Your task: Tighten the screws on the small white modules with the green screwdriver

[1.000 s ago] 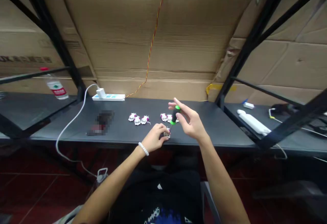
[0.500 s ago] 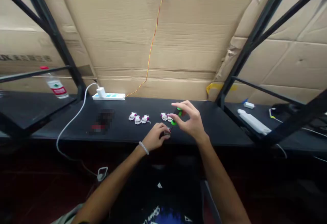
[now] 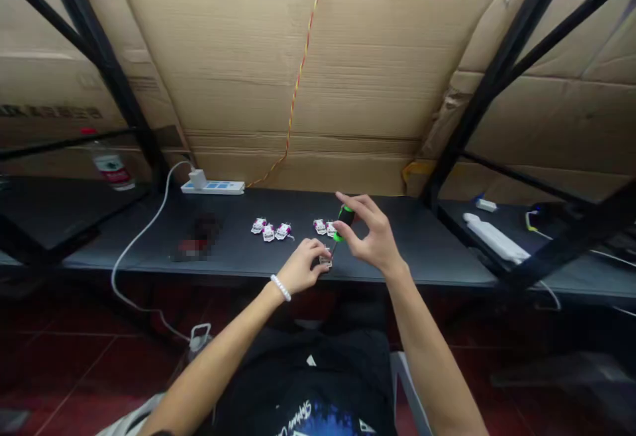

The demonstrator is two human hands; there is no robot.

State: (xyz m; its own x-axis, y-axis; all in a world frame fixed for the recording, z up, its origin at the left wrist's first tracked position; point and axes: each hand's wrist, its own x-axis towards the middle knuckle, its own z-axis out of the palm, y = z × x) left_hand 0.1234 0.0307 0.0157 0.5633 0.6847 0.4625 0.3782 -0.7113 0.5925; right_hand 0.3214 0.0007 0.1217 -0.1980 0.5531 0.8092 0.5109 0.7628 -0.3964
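My right hand (image 3: 373, 236) grips the black and green handle of a screwdriver (image 3: 346, 215) between thumb and fingers. Its shaft slants down toward a small white part (image 3: 326, 262) near the table's front edge; whether the tip sits in a screw is too small to tell. Fingers and thumb of my left hand (image 3: 301, 268) are closed on that white part, holding it down on the table and partly covering it. Just beyond my hands lie small white and purple parts (image 3: 320, 226), some hidden by my right hand. Three similar parts (image 3: 269, 232) sit to the left.
On the black table (image 3: 233, 224) a white power strip (image 3: 218, 187) with a charger and cable (image 3: 149, 224) stands back left. A blurred dark and red object (image 3: 196, 240) lies at left. Black metal frames (image 3: 119, 85) rise at both sides, before cardboard panels (image 3: 238, 58).
The screwdriver handle has tilted and turned slightly in my right hand, whose fingers have shifted on it. My left hand stays on the white part. The picture has become brighter in the lower half.
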